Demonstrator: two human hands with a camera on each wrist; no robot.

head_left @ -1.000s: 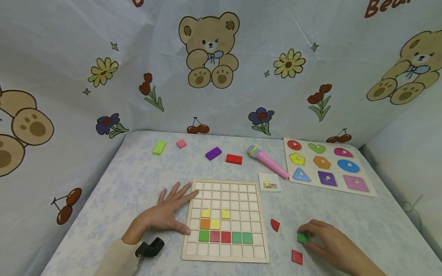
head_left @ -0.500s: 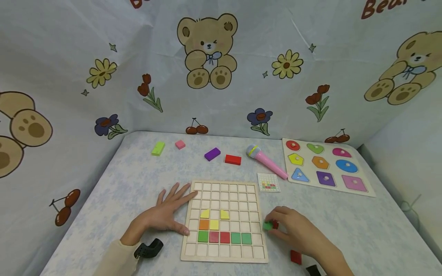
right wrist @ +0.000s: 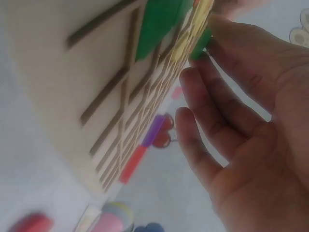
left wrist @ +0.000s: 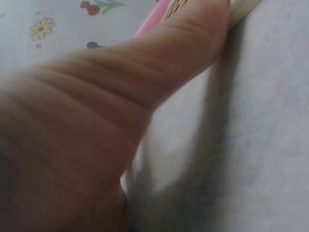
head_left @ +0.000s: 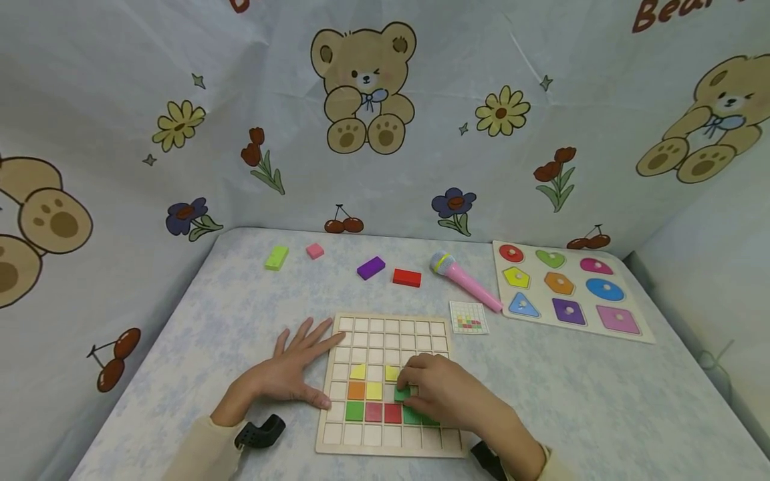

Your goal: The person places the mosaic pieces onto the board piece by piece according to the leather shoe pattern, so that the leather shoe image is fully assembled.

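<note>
From the head view the right hand [head_left: 442,394] was over the wooden grid board [head_left: 391,384], fingers pinching a small green tile [head_left: 402,394] right above the row of green and red tiles, while the left hand [head_left: 295,371] lay flat on the counter [head_left: 240,321] with fingers spread, tips touching the board's left edge. The right wrist view only caught the green tile [right wrist: 200,46] at the fingertips against the grid. The left wrist view was mostly thumb, plus a bit of the pink toy microphone [head_left: 466,282].
</note>
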